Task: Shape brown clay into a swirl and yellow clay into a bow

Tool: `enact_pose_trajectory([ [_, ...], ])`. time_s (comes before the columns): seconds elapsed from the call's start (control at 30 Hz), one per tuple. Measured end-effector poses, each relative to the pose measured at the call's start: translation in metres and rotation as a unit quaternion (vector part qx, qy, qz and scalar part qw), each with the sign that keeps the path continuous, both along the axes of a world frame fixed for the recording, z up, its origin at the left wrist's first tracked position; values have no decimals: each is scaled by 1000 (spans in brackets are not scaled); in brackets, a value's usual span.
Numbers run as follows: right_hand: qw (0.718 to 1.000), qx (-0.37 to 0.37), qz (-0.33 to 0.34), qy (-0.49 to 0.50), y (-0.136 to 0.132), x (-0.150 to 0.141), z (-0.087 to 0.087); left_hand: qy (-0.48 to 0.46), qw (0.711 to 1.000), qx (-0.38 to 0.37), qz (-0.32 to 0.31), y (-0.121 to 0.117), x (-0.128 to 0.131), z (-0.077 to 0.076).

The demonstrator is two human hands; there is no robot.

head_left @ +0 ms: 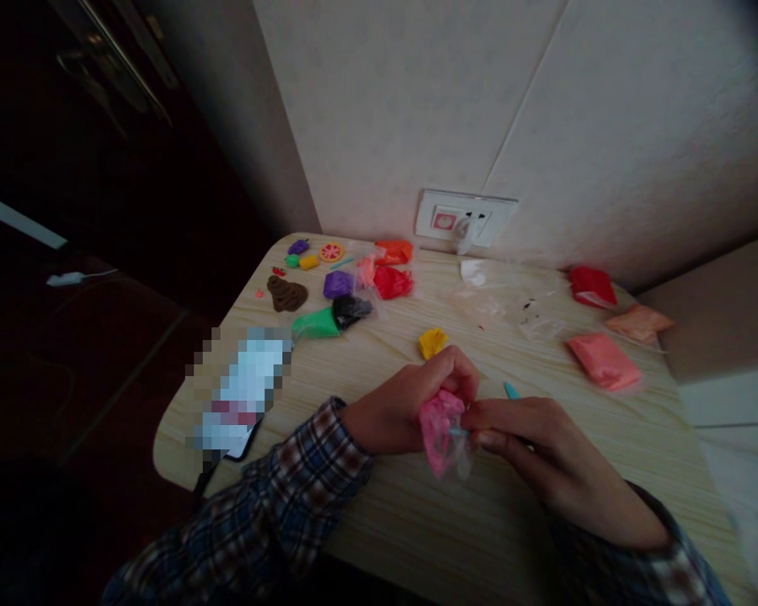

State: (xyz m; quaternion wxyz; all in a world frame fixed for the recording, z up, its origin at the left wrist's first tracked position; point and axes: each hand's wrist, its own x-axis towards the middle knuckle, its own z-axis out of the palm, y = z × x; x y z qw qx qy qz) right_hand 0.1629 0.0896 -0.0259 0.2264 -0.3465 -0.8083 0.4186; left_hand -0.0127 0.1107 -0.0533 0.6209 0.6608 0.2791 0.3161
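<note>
My left hand (410, 402) is closed around a small clear bag of pink clay (439, 429), held above the table near its front. In my right hand (540, 442), thumb and fingers pinch a thin teal modelling tool (511, 391). One end of the tool sticks out behind the fingers, while the other reaches the bag's clear plastic. Whether its tip touches the clay, I cannot tell. Just beyond my left hand lies a yellow clay packet (432, 342).
Green (316, 322), black (349, 311), purple (338, 284) and red clay packets (392, 282) lie at back left, near a coiled brown clay piece (286, 294) and small fruit shapes. A phone (246, 387) is at left. Salmon packets (605, 362) lie right; clear wrappers (511, 307) lie behind.
</note>
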Motion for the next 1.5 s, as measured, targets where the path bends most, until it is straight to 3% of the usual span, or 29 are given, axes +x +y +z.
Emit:
enact_pose_trajectory([
  [0.37, 1000, 27, 0, -7, 1, 11, 0, -25, 999, -43, -3, 2, 0, 2],
  [0.67, 991, 67, -78, -81, -6, 3, 10, -18, 1000, -24, 0, 5, -3, -1],
  [1.03, 998, 2, 49, -40, -1, 2, 6, -14, 997, -47, -67, 5, -2, -4],
  [1.37, 995, -17, 93, -23, 1, 7, 2, -38, 993, -64, -90, 3, 0, -2],
  [1.5, 996, -6, 82, -26, 2, 11, 5, -40, 993, -61, -92, 3, 0, -2],
])
